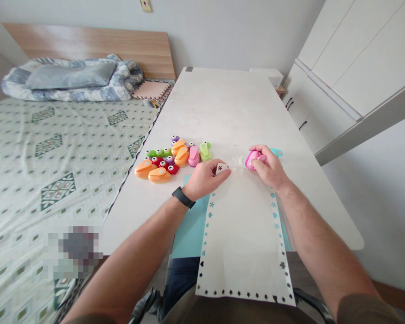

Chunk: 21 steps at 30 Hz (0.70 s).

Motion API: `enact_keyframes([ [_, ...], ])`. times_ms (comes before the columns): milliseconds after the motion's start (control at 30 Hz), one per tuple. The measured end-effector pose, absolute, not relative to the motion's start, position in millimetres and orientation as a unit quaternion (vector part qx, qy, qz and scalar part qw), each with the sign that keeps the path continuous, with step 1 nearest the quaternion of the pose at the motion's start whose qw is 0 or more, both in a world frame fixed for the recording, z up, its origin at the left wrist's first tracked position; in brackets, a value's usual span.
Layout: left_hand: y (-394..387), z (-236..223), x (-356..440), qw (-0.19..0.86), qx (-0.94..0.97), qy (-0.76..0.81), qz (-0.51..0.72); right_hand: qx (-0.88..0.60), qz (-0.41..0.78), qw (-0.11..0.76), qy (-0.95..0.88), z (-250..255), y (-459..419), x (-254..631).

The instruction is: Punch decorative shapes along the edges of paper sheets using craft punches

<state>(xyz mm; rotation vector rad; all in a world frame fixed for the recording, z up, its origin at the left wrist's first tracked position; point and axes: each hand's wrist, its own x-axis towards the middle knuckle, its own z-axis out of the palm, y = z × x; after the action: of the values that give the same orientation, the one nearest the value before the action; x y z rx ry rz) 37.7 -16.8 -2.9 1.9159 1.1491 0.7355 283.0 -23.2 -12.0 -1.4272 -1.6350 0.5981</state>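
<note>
A long white sheet of paper [243,234] lies lengthwise before me, with shapes punched out along its sides and bottom edge. My left hand [209,177] is closed on its top left corner, which is lifted and shows a flower-shaped hole. At the sheet's top right, my right hand [268,168] grips a pink craft punch [251,160] with thumb and fingers. I cannot tell whether the paper sits inside the punch. Small white paper cutouts [236,159] lie between my hands. Under the white sheet is a teal sheet [189,234].
Left of my left hand stand several craft punches, among them an orange one [159,175], a pink one [193,156] and a green one [205,152]. A teal item [276,152] is partly behind my right hand. The white table [222,103] adjoins a bed [87,135] on the left.
</note>
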Motion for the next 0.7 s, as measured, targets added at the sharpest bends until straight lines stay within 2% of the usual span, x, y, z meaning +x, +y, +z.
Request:
enact_keyframes([
  [700,-16.6,-1.9,38.5,0.370,0.747,0.464,0.300,-0.578,0.210,0.373,-0.695,-1.7,-31.3,272.0],
])
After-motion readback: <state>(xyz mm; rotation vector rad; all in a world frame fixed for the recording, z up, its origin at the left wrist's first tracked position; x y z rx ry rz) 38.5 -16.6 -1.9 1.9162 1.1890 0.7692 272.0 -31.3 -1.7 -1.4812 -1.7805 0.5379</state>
